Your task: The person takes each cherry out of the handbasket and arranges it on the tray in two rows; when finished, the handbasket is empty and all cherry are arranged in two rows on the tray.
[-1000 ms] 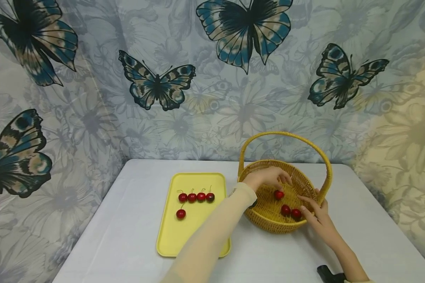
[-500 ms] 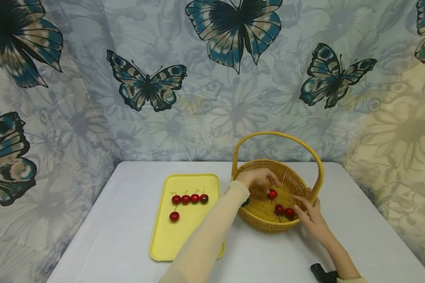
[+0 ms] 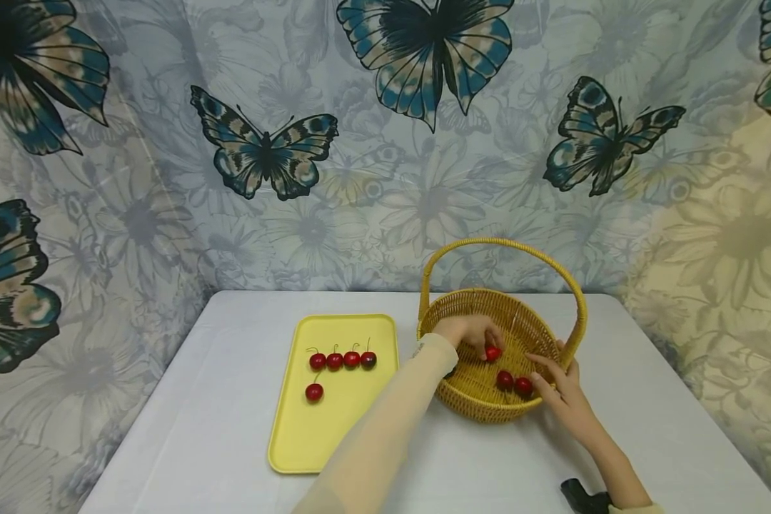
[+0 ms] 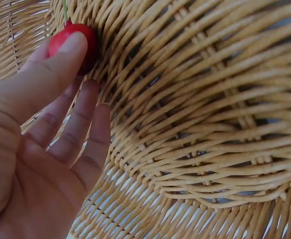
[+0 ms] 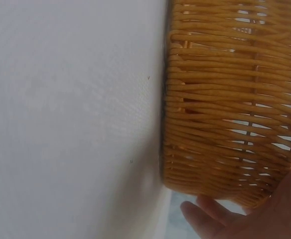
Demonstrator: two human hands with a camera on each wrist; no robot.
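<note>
Inside the yellow wicker basket (image 3: 532, 323), my left hand (image 3: 474, 332) pinches a red cherry (image 4: 89, 39) between thumb and fingertips. Its green stem points up in the left wrist view, and the other fingers of that hand stay loosely extended beside the woven wall. My right hand (image 3: 570, 401) holds the basket's right rim near the handle's base, with thumb and a finger over the rim and others outside. Two more cherries, one dark red (image 3: 505, 380) and its neighbour (image 3: 523, 387), lie on the basket floor close to the right thumb.
Left of the basket lies a yellow tray (image 3: 294, 435). Several cherries form a row (image 3: 343, 361) on it, with a single cherry (image 3: 314, 392) below. The basket's tall handle (image 3: 501, 241) arches over the opening. My left sleeve (image 3: 373, 435) crosses the tray's right edge.
The left fingers have come down and closed on the cherry in the basket. The right hand keeps its hold on the rim. The head view has shifted slightly.
</note>
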